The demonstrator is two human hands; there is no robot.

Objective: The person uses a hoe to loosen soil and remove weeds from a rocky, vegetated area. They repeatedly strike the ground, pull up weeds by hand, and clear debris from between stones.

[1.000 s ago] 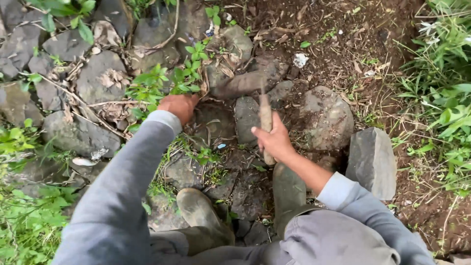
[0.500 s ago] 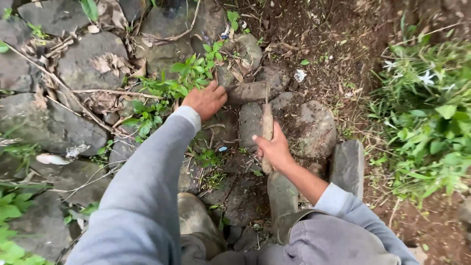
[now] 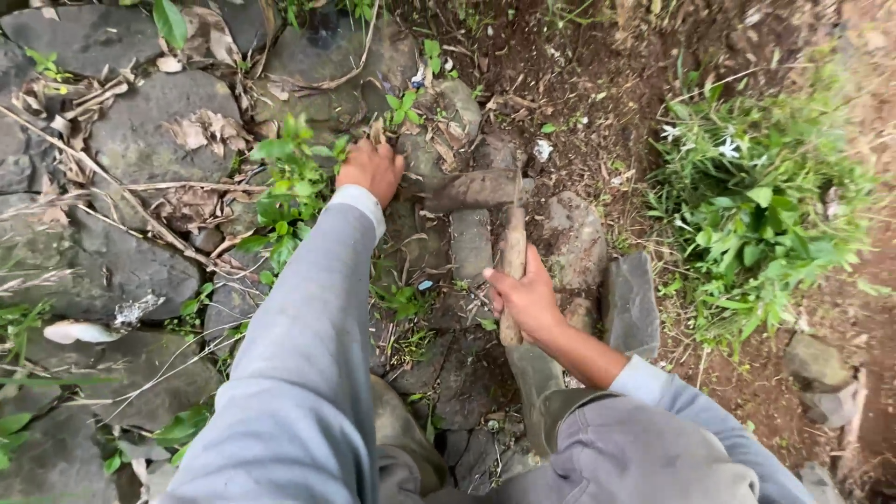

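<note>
Sickle [image 3: 511, 245] in clenched right hand [image 3: 525, 297]

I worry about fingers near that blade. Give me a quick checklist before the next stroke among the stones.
1. Right hand wrapped fully round the wooden handle: ok.
2. Left hand clear of the blade: not ok, it lies close beside it.
3. Left hand grips a weed stem: cannot tell, its fingers are hidden.
4. Boots behind the blade: ok.
5. Blade edge sharp: cannot tell.
</note>
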